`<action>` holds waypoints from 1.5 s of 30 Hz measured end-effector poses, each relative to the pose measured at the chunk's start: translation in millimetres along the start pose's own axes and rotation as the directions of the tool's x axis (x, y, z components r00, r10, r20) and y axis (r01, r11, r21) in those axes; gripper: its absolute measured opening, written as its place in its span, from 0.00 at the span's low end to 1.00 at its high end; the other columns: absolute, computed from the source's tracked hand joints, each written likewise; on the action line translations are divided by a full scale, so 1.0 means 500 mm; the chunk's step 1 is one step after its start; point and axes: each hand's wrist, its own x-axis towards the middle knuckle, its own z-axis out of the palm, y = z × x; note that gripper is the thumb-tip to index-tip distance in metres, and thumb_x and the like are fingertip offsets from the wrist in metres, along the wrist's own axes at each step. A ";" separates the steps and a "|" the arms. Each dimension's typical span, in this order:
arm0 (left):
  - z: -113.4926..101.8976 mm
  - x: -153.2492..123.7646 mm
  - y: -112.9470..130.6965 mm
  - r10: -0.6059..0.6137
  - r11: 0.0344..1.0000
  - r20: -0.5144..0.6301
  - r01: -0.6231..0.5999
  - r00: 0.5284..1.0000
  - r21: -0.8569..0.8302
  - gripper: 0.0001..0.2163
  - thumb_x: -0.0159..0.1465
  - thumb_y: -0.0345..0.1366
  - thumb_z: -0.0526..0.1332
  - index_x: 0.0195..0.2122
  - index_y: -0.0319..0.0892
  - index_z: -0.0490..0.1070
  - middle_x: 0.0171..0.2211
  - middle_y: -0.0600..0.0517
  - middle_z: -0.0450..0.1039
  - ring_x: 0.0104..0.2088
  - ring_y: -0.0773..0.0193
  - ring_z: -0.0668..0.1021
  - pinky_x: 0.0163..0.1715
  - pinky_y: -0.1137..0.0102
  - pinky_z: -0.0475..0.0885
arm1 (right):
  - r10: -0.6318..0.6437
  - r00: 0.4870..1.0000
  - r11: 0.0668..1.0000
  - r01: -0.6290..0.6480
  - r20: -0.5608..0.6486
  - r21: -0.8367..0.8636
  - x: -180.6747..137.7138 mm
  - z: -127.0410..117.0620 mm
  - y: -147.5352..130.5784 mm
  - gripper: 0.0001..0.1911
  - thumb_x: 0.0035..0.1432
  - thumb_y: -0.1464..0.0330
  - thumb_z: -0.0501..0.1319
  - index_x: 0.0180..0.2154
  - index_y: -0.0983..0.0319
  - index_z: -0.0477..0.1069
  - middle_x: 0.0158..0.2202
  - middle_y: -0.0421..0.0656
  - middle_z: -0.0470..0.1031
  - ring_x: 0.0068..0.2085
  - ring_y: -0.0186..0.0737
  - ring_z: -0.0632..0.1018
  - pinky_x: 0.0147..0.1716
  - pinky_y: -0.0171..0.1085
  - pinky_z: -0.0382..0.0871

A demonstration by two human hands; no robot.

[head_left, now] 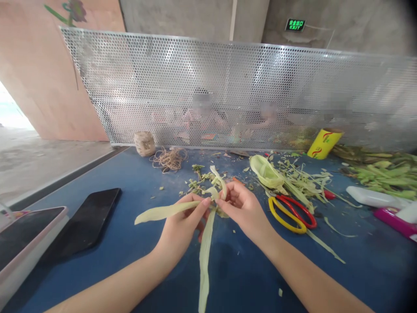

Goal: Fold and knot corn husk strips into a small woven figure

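Pinches long pale-green corn-husk strips (166, 211) between left hand (185, 221) and right hand (243, 206), both closed on them, just left of the red-and-yellow-handled scissors (291, 211) on the blue bench (130, 182) — seems early: one small fold made, long tails unworked.

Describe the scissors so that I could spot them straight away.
On the blue table, look just right of the person's right hand, on the near side of the pile of pale green husk trimmings. The scissors lie flat there, the only thing with looped handles, one yellow and one red.
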 end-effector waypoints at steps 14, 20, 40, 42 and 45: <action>0.009 -0.007 -0.003 -0.141 0.968 0.192 0.175 0.971 -0.178 0.09 0.55 0.36 0.62 0.36 0.38 0.69 0.27 0.49 0.76 0.27 0.65 0.77 0.19 0.78 0.67 | -0.091 0.992 0.996 0.091 -0.090 0.002 0.003 -0.007 -0.001 0.05 0.48 0.69 0.60 0.27 0.61 0.64 0.29 0.40 0.71 0.33 0.36 0.72 0.36 0.37 0.64; 0.011 -0.007 -0.003 -0.167 0.972 0.163 0.190 0.972 -0.137 0.06 0.56 0.36 0.61 0.31 0.38 0.69 0.23 0.52 0.74 0.21 0.69 0.76 0.13 0.81 0.61 | -0.169 0.982 0.985 0.164 -0.089 -0.056 0.005 -0.005 0.006 0.05 0.47 0.71 0.60 0.25 0.60 0.63 0.24 0.36 0.65 0.28 0.33 0.68 0.33 0.35 0.63; 0.012 -0.007 0.004 -0.107 0.921 0.157 0.157 0.982 -0.356 0.14 0.63 0.38 0.50 0.41 0.37 0.71 0.30 0.46 0.77 0.23 0.65 0.79 0.08 0.81 0.61 | -0.139 0.987 0.969 0.154 -0.085 0.195 -0.004 0.001 -0.005 0.03 0.52 0.68 0.59 0.29 0.60 0.64 0.30 0.39 0.70 0.34 0.34 0.73 0.36 0.34 0.66; 0.009 -0.008 0.005 -0.076 0.940 0.132 0.115 0.988 -0.322 0.13 0.62 0.38 0.51 0.41 0.38 0.72 0.29 0.47 0.77 0.21 0.65 0.78 0.08 0.80 0.61 | -0.115 0.989 0.984 0.126 -0.094 0.128 -0.002 0.000 -0.002 0.05 0.52 0.66 0.58 0.29 0.60 0.64 0.29 0.39 0.69 0.33 0.35 0.72 0.34 0.34 0.65; 0.008 -0.011 0.004 -0.016 0.987 0.088 0.030 0.996 -0.156 0.11 0.58 0.38 0.58 0.38 0.39 0.73 0.28 0.48 0.77 0.21 0.63 0.78 0.09 0.79 0.62 | -0.054 0.988 0.992 0.037 -0.142 -0.119 -0.001 -0.006 0.003 0.09 0.52 0.62 0.58 0.27 0.61 0.62 0.25 0.37 0.66 0.27 0.33 0.69 0.27 0.33 0.62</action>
